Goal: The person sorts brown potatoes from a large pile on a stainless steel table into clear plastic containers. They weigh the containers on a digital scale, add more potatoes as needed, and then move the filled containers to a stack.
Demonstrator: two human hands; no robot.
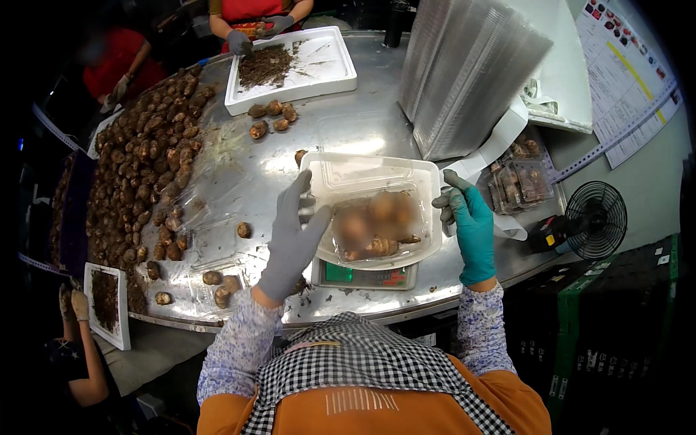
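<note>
A white plastic basin [428, 250] sits on a digital scale [368, 277] with a lit green display. In it lies a clear plastic box [337, 235] holding several brown taro corms [380, 246]; blur covers part of them. My left hand [293, 243], in a grey glove, is open at the basin's left side, its thumb reaching over the rim. At the right rim is my right hand [467, 217] in a teal glove with grey fingertips. Its fingers are bent but apart; whether they touch the rim I cannot tell.
Many taro corms [148, 145] are heaped at the left. A tall stack of clear boxes [471, 72] stands behind the basin's right side. Filled boxes [522, 181] and a black fan [594, 220] are at right. Co-workers' gloved hands [239, 42] work around white foam trays [326, 87].
</note>
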